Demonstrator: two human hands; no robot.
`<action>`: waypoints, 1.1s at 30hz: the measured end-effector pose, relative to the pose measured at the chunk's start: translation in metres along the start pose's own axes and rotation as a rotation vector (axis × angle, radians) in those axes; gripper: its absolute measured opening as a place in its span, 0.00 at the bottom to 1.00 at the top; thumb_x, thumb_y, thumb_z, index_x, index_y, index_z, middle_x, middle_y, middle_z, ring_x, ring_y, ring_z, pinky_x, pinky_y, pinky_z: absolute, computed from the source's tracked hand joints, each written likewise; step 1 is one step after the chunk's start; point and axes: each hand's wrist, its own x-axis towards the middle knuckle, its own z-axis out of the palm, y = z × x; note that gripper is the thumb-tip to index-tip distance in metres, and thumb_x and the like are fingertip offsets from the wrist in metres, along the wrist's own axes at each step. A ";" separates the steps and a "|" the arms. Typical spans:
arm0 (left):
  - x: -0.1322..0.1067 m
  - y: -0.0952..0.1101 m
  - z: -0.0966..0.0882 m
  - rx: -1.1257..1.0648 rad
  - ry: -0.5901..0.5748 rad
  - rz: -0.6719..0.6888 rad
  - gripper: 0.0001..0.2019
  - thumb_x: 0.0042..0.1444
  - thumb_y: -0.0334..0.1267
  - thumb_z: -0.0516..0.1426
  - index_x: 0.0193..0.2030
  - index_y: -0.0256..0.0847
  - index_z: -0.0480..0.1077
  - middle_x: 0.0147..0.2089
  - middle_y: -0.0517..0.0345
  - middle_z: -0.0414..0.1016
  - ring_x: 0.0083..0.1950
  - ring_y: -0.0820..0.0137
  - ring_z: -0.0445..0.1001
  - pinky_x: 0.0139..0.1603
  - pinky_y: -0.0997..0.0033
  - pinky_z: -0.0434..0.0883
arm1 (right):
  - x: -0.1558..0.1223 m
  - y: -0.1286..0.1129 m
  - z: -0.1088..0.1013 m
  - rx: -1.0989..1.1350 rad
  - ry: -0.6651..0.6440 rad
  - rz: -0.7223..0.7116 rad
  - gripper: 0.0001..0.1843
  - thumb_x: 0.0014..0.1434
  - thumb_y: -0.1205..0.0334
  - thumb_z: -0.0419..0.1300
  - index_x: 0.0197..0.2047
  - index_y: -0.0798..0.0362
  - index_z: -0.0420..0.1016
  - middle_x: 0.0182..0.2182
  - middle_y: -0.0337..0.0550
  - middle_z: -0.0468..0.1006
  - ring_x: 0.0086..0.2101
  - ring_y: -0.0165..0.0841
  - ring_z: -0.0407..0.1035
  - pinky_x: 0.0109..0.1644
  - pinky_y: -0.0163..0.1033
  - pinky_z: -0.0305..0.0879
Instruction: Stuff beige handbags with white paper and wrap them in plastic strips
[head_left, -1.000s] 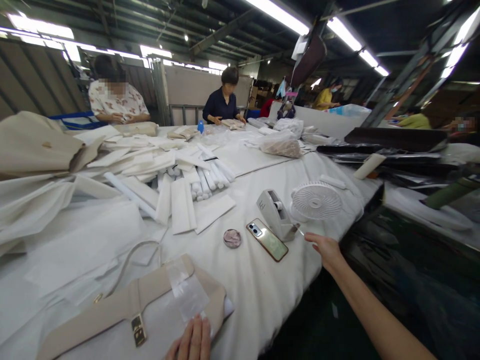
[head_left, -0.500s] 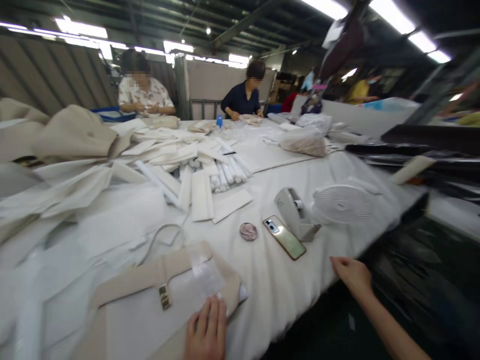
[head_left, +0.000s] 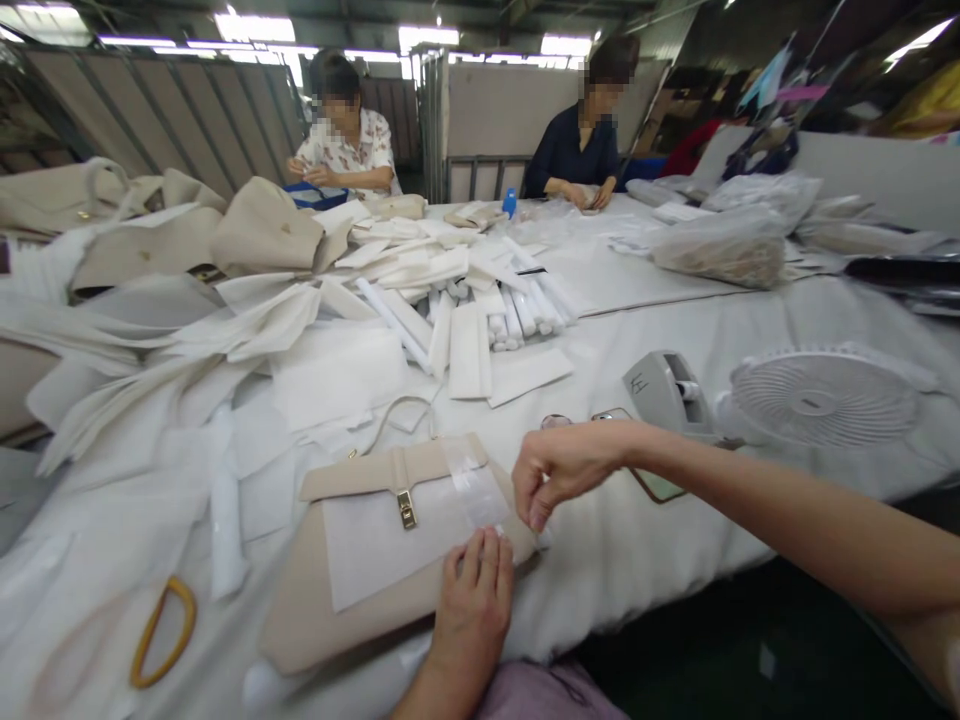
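A beige handbag (head_left: 360, 590) with a gold clasp (head_left: 406, 509) lies flat on the white-covered table (head_left: 622, 550) in front of me. A white sheet (head_left: 367, 545) covers its front, and a strip of clear film (head_left: 471, 487) crosses its right side. My left hand (head_left: 472, 595) lies flat on the bag's lower right corner, fingers stretched out and together. My right hand (head_left: 559, 470) hovers just right of the film with thumb and fingers pinched, tips pointing down. I cannot make out what the pinch holds.
Behind my right wrist stand a grey tape dispenser (head_left: 664, 390), a white fan (head_left: 825, 395) and a partly hidden phone (head_left: 658, 487). White folded and rolled pieces (head_left: 465, 310) are heaped mid-table, more beige bags (head_left: 262, 235) at left. An orange ring (head_left: 161, 630) lies near left. Two people work at the far side.
My right hand has come in from the table's right edge to just beside the bag and closed into a pinch. My view has swung left and down. The left hand stays on the bag.
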 end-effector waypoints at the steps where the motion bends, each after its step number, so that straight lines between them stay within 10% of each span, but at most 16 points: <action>1: 0.000 0.000 0.000 -0.004 0.005 -0.002 0.19 0.61 0.35 0.51 0.58 0.35 0.66 0.57 0.48 0.71 0.57 0.62 0.67 0.50 0.60 0.66 | 0.018 0.001 -0.001 -0.133 -0.040 0.018 0.04 0.49 0.64 0.65 0.29 0.49 0.82 0.23 0.31 0.79 0.26 0.27 0.71 0.31 0.29 0.62; 9: -0.001 0.005 0.006 -0.021 0.041 -0.069 0.18 0.60 0.32 0.49 0.56 0.36 0.68 0.57 0.48 0.72 0.57 0.62 0.68 0.51 0.58 0.67 | 0.106 0.015 0.012 -0.633 -0.021 0.073 0.16 0.34 0.76 0.69 0.10 0.46 0.71 0.08 0.25 0.64 0.18 0.25 0.62 0.28 0.30 0.55; 18: 0.000 0.003 0.008 -0.042 0.085 -0.078 0.17 0.61 0.31 0.48 0.54 0.37 0.70 0.56 0.48 0.73 0.56 0.60 0.69 0.50 0.59 0.67 | 0.129 0.031 0.019 -0.921 -0.102 0.046 0.03 0.42 0.68 0.69 0.24 0.54 0.79 0.24 0.45 0.79 0.31 0.39 0.74 0.34 0.38 0.63; 25: 0.001 0.005 0.009 -0.054 0.093 -0.099 0.17 0.61 0.31 0.47 0.53 0.37 0.70 0.55 0.49 0.74 0.55 0.61 0.69 0.50 0.58 0.67 | 0.130 0.038 0.012 -0.991 -0.081 0.052 0.11 0.48 0.56 0.68 0.33 0.53 0.80 0.26 0.46 0.80 0.32 0.41 0.75 0.33 0.38 0.64; 33: 0.004 -0.002 0.005 -0.053 0.116 -0.053 0.17 0.60 0.32 0.49 0.53 0.35 0.70 0.53 0.48 0.74 0.54 0.60 0.70 0.49 0.59 0.66 | 0.109 0.045 -0.007 -0.915 0.408 0.312 0.17 0.61 0.53 0.58 0.41 0.59 0.76 0.37 0.56 0.80 0.38 0.45 0.75 0.37 0.42 0.68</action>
